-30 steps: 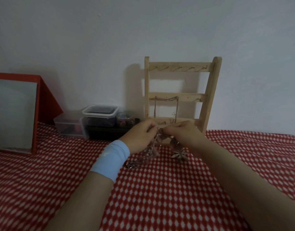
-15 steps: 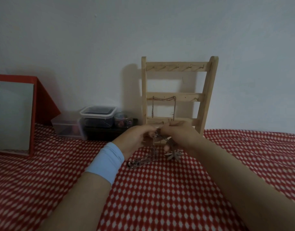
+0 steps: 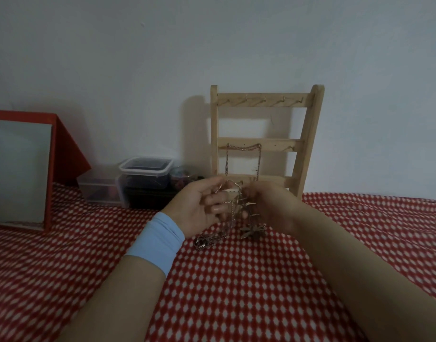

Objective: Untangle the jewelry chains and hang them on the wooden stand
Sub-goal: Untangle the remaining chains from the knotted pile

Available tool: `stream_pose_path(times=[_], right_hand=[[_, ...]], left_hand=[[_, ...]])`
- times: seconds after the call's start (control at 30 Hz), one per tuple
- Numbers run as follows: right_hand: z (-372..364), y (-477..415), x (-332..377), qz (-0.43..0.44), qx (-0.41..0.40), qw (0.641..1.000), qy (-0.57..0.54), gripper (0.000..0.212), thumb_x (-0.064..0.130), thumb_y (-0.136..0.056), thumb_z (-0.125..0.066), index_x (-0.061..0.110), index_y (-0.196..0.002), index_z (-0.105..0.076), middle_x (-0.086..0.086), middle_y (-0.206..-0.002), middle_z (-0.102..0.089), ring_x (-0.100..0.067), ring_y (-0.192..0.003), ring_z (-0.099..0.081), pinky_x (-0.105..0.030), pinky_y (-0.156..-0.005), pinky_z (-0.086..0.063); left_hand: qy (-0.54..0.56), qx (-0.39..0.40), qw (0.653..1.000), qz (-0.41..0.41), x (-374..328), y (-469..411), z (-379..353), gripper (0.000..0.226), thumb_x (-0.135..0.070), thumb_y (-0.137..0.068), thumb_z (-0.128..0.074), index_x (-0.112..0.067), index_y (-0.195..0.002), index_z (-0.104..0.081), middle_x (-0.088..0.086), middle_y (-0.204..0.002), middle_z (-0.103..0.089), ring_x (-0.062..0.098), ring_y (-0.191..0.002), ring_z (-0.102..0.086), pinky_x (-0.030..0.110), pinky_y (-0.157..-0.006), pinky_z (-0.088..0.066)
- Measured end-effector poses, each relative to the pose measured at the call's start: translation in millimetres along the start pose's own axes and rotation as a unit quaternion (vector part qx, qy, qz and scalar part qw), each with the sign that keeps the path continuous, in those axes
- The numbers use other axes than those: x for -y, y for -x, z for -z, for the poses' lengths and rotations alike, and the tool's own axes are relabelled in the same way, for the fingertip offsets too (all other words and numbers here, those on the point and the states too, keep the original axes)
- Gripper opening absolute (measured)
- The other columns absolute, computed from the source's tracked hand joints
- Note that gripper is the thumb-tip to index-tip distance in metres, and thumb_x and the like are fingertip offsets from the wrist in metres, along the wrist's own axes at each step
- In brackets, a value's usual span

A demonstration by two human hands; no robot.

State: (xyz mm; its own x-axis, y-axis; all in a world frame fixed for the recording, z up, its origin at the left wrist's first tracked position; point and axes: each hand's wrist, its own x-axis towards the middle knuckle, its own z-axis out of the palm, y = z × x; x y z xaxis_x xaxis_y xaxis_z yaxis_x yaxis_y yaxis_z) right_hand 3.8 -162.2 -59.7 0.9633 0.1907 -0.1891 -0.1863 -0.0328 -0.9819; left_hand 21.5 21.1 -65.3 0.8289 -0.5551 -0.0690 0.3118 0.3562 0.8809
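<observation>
A tangle of silver chains [image 3: 233, 208] hangs between my two hands just above the red checked cloth. My left hand [image 3: 199, 208], with a light blue wristband, has turned palm up and a loop of chain lies over its curled fingers. My right hand [image 3: 268, 206] pinches the tangle from the right side. A ring clasp [image 3: 201, 242] and flower-shaped pendants [image 3: 252, 230] trail on the cloth below. The wooden stand [image 3: 262, 141] leans on the wall behind my hands, with one chain [image 3: 243, 154] hung from its middle bar.
Clear plastic boxes [image 3: 145, 176] and a small jar [image 3: 181, 178] sit left of the stand against the wall. A red-framed mirror [image 3: 22, 169] stands at the far left. The red checked cloth [image 3: 236, 280] covers the whole surface.
My left hand has rolled palm up and drawn a loop of chain up over its fingers. The hands have parted a little, and the tangle hangs more stretched between them.
</observation>
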Motion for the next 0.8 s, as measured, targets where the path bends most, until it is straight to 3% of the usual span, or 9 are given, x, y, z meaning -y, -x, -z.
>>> stream_pose_path(times=[0.07,0.13,0.23,0.33,0.43,0.5,0.57,0.7,0.8], right_hand=[[1,1,1,0.004,-0.003,1.0,-0.01,0.021,0.014,-0.1,-0.035,0.006,-0.095,-0.054,-0.009,-0.083,-0.057,-0.02,-0.062,-0.054,-0.035,-0.063,-0.05],[1,4,2,0.003,0.013,1.0,-0.021,0.027,0.012,-0.1,-0.032,0.007,-0.087,-0.055,-0.011,-0.082,-0.058,-0.023,-0.062,-0.052,-0.036,-0.061,-0.051],[3,3,2,-0.005,0.026,0.999,-0.031,0.023,0.014,-0.097,-0.036,0.003,-0.104,-0.054,-0.017,-0.093,-0.058,-0.026,-0.063,-0.056,-0.036,-0.056,-0.054],[6,1,2,-0.007,0.023,1.0,-0.02,0.019,0.017,-0.095,-0.043,0.005,-0.109,-0.05,-0.019,-0.094,-0.053,-0.027,-0.065,-0.06,-0.035,-0.055,-0.054],[6,1,0,0.002,0.017,1.0,0.004,0.018,0.019,-0.102,-0.043,0.004,-0.106,-0.051,-0.016,-0.086,-0.055,-0.022,-0.063,-0.061,-0.032,-0.052,-0.05],[4,2,1,0.009,0.026,1.0,0.012,0.024,0.02,-0.105,-0.04,0.001,-0.105,-0.056,-0.013,-0.084,-0.057,-0.019,-0.064,-0.061,-0.03,-0.051,-0.046],[2,4,3,0.016,0.043,0.999,0.016,0.033,0.021,-0.107,-0.038,-0.001,-0.115,-0.06,-0.012,-0.089,-0.062,-0.019,-0.069,-0.061,-0.029,-0.053,-0.046],[1,7,6,0.029,0.044,0.998,0.021,0.035,0.023,-0.109,-0.041,-0.003,-0.12,-0.061,-0.015,-0.1,-0.067,-0.024,-0.08,-0.065,-0.036,-0.067,-0.058],[2,7,8,0.039,0.023,0.996,0.074,0.028,0.023,-0.107,-0.049,0.003,-0.116,-0.065,-0.014,-0.104,-0.071,-0.027,-0.088,-0.069,-0.037,-0.075,-0.06]], left_hand=[[-0.101,-0.01,0.995,-0.001,-3,0,0,0.026,-0.033,-0.091,-0.056,-0.013,-0.096,-0.07,-0.009,-0.048,-0.032,0.009,-0.051,-0.038,0.028,-0.067,-0.046],[-0.147,-0.025,0.989,-0.022,-7,1,-1,0.024,-0.033,-0.093,-0.055,-0.017,-0.088,-0.073,-0.009,-0.051,-0.035,0.009,-0.053,-0.041,0.027,-0.065,-0.043],[-0.177,-0.069,0.981,-0.04,-11,-2,2,0.03,-0.03,-0.099,-0.05,-0.017,-0.074,-0.06,-0.005,-0.06,-0.044,0.013,-0.057,-0.044,0.028,-0.062,-0.036],[-0.193,-0.113,0.973,-0.059,-14,-2,0,0.03,-0.028,-0.096,-0.05,-0.018,-0.068,-0.05,-0.002,-0.066,-0.052,0.015,-0.061,-0.047,0.028,-0.063,-0.041],[-0.266,-0.136,0.95,-0.087,-9,-4,-4,0.021,-0.034,-0.089,-0.067,-0.018,-0.079,-0.059,0.003,-0.084,-0.064,0.019,-0.081,-0.063,0.033,-0.082,-0.052],[-0.274,-0.135,0.948,-0.086,-3,-6,-6,0.027,-0.031,-0.082,-0.076,-0.02,-0.079,-0.052,0.004,-0.091,-0.067,0.025,-0.098,-0.068,0.042,-0.094,-0.054],[-0.245,-0.137,0.956,-0.091,4,-9,-11,0.032,-0.022,-0.08,-0.079,-0.018,-0.08,-0.048,0.007,-0.09,-0.067,0.027,-0.099,-0.069,0.046,-0.093,-0.055],[-0.287,-0.171,0.932,-0.141,8,-11,-14,0.025,-0.006,-0.082,-0.076,-0.014,-0.084,-0.052,0.002,-0.085,-0.07,0.015,-0.084,-0.068,0.032,-0.076,-0.058],[-0.334,-0.148,0.923,-0.12,3,-10,-11,0.051,-0.03,-0.065,-0.088,-0.007,-0.101,-0.06,0.007,-0.097,-0.074,0.021,-0.095,-0.071,0.044,-0.088,-0.057]])
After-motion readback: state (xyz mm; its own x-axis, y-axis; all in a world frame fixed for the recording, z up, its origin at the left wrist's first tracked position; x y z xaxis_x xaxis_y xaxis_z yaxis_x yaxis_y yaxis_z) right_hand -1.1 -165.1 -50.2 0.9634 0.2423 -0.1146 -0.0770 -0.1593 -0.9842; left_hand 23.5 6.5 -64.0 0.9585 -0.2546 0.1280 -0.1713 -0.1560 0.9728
